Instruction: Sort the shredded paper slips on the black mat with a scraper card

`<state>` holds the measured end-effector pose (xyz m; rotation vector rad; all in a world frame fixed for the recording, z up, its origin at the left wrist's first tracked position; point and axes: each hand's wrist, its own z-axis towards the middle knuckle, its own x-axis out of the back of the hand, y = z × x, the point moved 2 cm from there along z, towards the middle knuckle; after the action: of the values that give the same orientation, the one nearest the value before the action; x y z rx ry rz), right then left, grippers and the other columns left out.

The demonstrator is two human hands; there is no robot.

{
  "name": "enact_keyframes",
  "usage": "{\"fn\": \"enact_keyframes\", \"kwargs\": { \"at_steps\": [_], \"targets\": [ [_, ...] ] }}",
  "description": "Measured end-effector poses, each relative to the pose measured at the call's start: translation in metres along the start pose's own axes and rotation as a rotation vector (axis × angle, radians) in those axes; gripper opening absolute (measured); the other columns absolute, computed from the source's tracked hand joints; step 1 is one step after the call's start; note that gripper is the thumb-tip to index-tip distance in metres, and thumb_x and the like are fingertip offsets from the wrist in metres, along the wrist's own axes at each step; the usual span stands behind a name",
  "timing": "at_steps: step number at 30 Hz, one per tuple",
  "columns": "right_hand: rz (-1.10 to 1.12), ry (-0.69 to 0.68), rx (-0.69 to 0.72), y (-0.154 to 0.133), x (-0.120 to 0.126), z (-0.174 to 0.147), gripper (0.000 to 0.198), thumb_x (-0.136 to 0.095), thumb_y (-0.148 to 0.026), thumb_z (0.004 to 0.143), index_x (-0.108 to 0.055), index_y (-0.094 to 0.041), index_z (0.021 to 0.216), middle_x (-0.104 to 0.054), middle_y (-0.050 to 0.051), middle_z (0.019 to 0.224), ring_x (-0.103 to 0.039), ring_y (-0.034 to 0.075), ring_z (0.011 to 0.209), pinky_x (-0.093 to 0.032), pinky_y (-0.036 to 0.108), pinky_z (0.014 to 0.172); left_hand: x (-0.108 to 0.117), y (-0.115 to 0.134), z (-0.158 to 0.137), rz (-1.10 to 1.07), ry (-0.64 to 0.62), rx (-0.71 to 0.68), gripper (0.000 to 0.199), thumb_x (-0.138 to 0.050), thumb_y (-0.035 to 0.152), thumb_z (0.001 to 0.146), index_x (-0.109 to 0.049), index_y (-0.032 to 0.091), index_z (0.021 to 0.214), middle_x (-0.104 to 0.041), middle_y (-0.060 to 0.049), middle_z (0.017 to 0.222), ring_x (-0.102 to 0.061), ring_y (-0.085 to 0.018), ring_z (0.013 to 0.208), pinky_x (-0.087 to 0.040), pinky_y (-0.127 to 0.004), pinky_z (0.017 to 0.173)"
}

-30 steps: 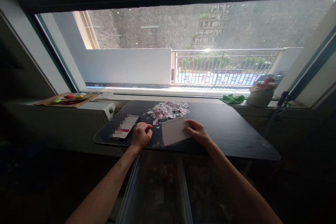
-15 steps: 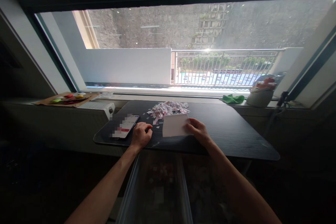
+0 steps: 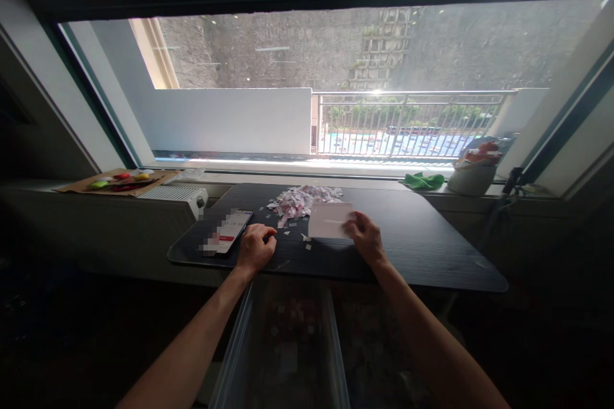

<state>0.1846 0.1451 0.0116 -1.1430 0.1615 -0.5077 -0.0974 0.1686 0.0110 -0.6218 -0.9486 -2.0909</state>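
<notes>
White card (image 3: 329, 220) — partly hiding scraps (image 3: 298, 202), phone (image 3: 234, 229) part-pixelated

Layout at the window. On the table (image 3: 403, 230), the heap of paper scraps (image 3: 304, 200) lies toward the far edge. The card (image 3: 330, 220), in the right hand (image 3: 368, 238), is in front of the heap's right part; loose scraps lie left of the card. The left hand (image 3: 255, 247) is left of the card, with the phone (image 3: 236, 228) just beyond it. In front of and below the table is the bin (image 3: 334, 332). Cloth (image 3: 425, 181) and tub (image 3: 472, 180): behind right, on the sill.
</notes>
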Motion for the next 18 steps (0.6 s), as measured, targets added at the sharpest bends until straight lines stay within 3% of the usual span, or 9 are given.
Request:
{"fn": "enact_keyframes", "kwargs": {
  "at_steps": [4, 9, 18],
  "targets": [
    [-0.016, 0.068, -0.024, -0.0026, 0.0044, 0.0002, 0.035, -0.051, -0.033, 0.07, -0.061, -0.015, 0.099, -0.069, 0.007, 0.084, -0.061, 0.02, 0.074, -0.051, 0.035, 0.071, 0.0004, 0.001, -0.0002, 0.007, -0.003, -0.005, 0.019, -0.047, 0.02, 0.069, -0.066, 0.021, 0.072, -0.067, -0.005, 0.078, -0.058, -0.022, 0.092, -0.046, -0.037, 0.089],
    [-0.01, -0.018, 0.006, -0.008, 0.0022, -0.0016, 0.037, -0.051, -0.032, 0.067, -0.062, -0.014, 0.098, -0.069, 0.008, 0.087, -0.062, 0.021, 0.077, -0.05, 0.035, 0.073, 0.0, 0.0006, -0.0002, 0.009, -0.006, -0.002, 0.019, -0.047, 0.019, 0.069, -0.066, 0.021, 0.072, -0.067, -0.005, 0.077, -0.058, -0.023, 0.091, -0.046, -0.037, 0.088],
    [-0.149, 0.142, -0.063, -0.0026, 0.0103, 0.0011, 0.038, -0.047, -0.033, 0.068, -0.064, -0.017, 0.098, -0.067, 0.007, 0.084, -0.059, 0.022, 0.076, -0.047, 0.034, 0.07, 0.0005, 0.0, -0.0002, 0.008, -0.007, -0.003, 0.019, -0.048, 0.019, 0.069, -0.066, 0.022, 0.073, -0.067, -0.004, 0.079, -0.058, -0.022, 0.092, -0.045, -0.037, 0.089]
  ]
}}
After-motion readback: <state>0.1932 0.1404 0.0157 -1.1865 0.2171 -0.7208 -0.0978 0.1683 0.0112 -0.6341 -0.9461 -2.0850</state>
